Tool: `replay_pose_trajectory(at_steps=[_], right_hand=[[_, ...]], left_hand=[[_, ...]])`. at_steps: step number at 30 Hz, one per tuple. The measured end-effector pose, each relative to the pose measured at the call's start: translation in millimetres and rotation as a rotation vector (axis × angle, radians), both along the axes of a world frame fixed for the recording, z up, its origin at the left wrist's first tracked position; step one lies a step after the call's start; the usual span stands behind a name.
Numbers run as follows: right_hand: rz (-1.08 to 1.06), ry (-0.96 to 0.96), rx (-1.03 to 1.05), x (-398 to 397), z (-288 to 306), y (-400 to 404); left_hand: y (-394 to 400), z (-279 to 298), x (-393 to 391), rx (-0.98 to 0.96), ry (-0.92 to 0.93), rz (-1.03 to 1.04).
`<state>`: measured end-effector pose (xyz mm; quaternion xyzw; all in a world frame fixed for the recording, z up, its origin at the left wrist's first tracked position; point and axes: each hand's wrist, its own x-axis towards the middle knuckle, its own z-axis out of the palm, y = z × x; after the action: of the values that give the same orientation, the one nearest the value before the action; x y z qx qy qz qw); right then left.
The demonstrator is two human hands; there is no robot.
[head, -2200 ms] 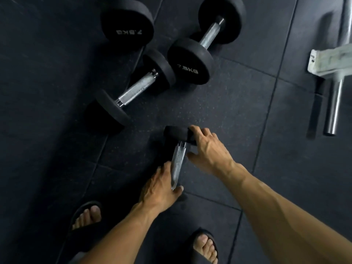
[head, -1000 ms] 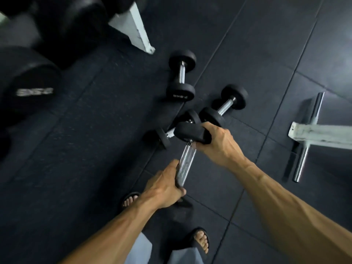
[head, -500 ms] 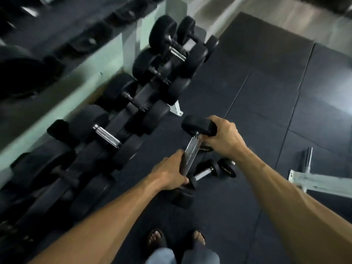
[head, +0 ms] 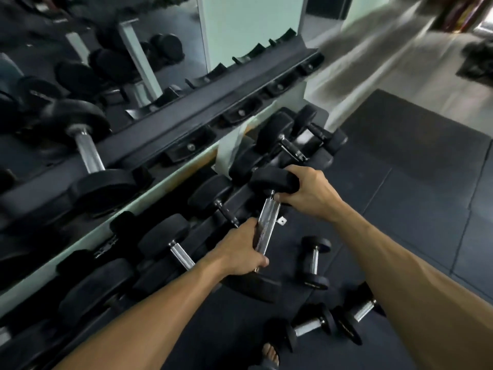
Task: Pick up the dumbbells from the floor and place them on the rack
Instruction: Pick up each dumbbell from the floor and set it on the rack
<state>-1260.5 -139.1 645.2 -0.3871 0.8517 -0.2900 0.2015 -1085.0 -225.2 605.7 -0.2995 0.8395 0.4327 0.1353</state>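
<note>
I carry a black dumbbell with a chrome handle [head: 267, 225] in both hands, in the air in front of the rack's lower tier. My left hand [head: 240, 252] grips the near part of the handle. My right hand [head: 306, 193] holds the far black head, fingers curled over it. The near head hangs below my left hand. The two-tier rack [head: 202, 124] runs from lower left to upper right. Three more dumbbells lie on the floor: a small one [head: 314, 263] and two lower down [head: 306, 329], [head: 360, 313].
The rack's lower tier holds several black dumbbells [head: 170, 244]; its upper tier holds a large one [head: 88, 156] at the left and bare cradles to the right. A mirror stands behind the rack. Dark rubber floor mats [head: 413, 182] spread to the right. My sandalled foot [head: 269, 353] shows at the bottom.
I lifted the dumbbell off the floor and stood up with it. My view turned to the rack, and the dumbbell now hangs closer to the lower tier.
</note>
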Motion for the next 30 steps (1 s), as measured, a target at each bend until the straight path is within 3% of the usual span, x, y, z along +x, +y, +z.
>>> replay_pose_trajectory(at_steps=[17, 30], right_hand=[[0.345, 0.143, 0.000, -70.3, 71.4, -276.9], [0.721, 0.169, -0.013, -86.6, 52.0, -422.8]], left_hand=[[-203.1, 46.3, -69.4, -0.006, 0.092, 0.376], [-275.8, 36.5, -99.0, 0.044, 0.087, 0.803]])
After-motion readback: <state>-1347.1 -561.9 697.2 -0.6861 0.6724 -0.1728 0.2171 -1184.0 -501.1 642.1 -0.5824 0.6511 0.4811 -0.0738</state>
